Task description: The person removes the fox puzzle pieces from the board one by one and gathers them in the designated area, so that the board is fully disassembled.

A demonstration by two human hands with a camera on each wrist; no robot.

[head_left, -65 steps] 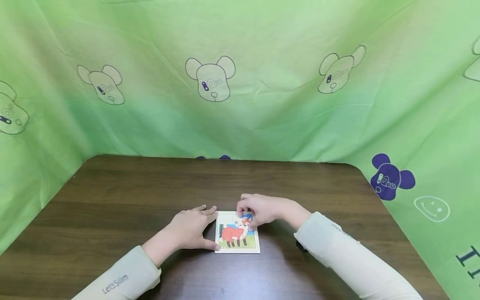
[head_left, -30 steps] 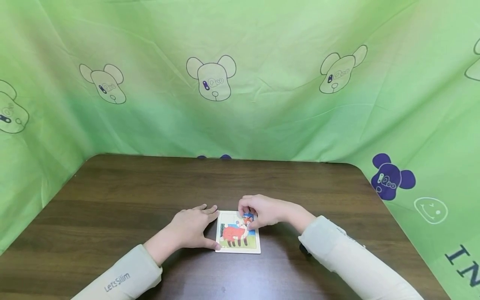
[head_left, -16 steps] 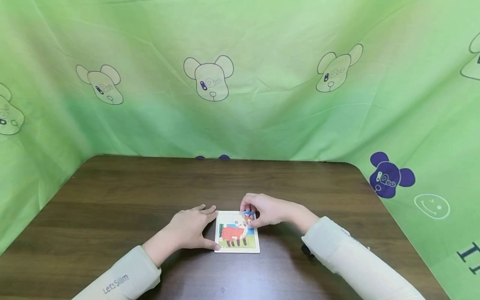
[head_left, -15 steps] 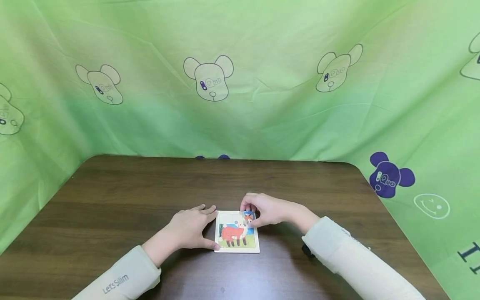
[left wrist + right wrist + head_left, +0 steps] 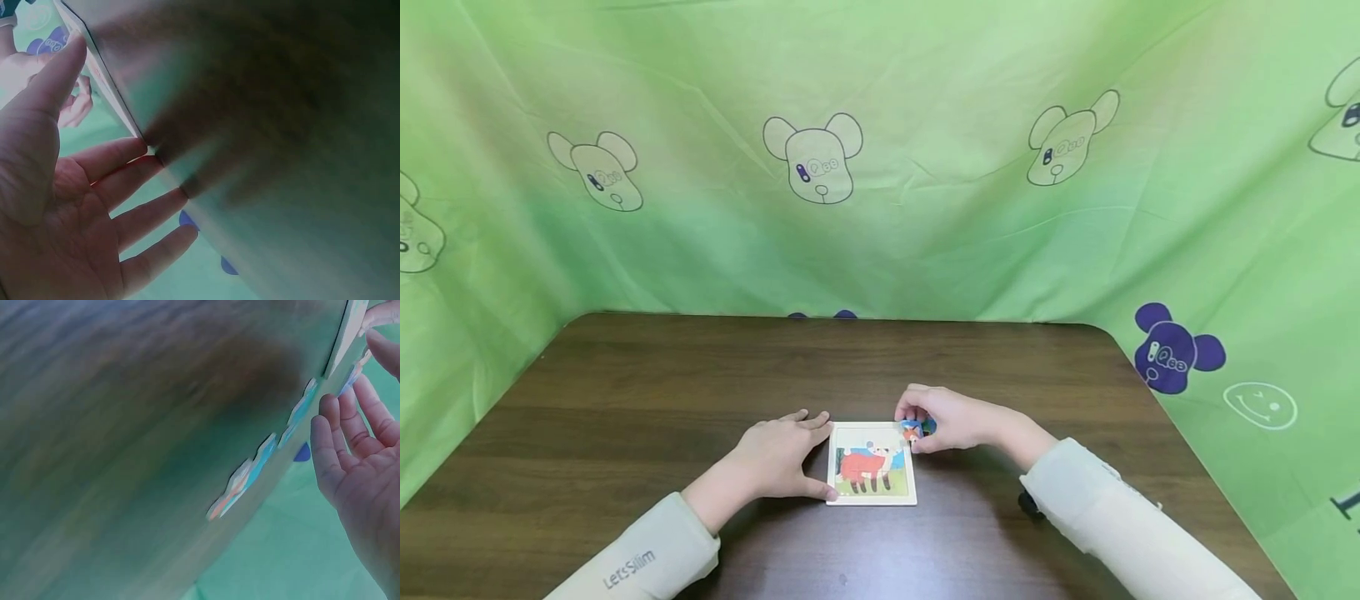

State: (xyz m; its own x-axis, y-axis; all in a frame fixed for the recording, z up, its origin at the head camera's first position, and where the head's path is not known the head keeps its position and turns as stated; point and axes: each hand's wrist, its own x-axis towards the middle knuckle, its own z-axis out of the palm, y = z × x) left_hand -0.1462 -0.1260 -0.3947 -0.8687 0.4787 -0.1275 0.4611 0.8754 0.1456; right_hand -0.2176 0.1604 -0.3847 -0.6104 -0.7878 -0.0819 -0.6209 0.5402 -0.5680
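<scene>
A small square puzzle tray (image 5: 874, 501) lies flat on the table, showing an orange fox body (image 5: 863, 468) on grass; its upper part is pale and bare. My left hand (image 5: 775, 457) rests along the tray's left edge with straight fingers, thumb at the near left corner. At the tray's upper right corner, my right hand (image 5: 957, 419) pinches a jigsaw piece (image 5: 912, 431) with the fox's face between thumb and fingers. Behind it a blue bit of another piece (image 5: 930, 426) peeks out. In the right wrist view, loose jigsaw pieces (image 5: 300, 411) lie on the table beside that hand.
The dark wooden table (image 5: 715, 358) has rounded far corners. Green cloth (image 5: 940, 250) with printed bear heads hangs behind it and at both sides. A small black object (image 5: 1028, 503) shows under the right sleeve. More loose pieces (image 5: 244, 478) lie in the right wrist view.
My right hand has moved right, taking the fox-face piece out of its place to the tray's upper right edge. The left hand has stayed on the tray's left side.
</scene>
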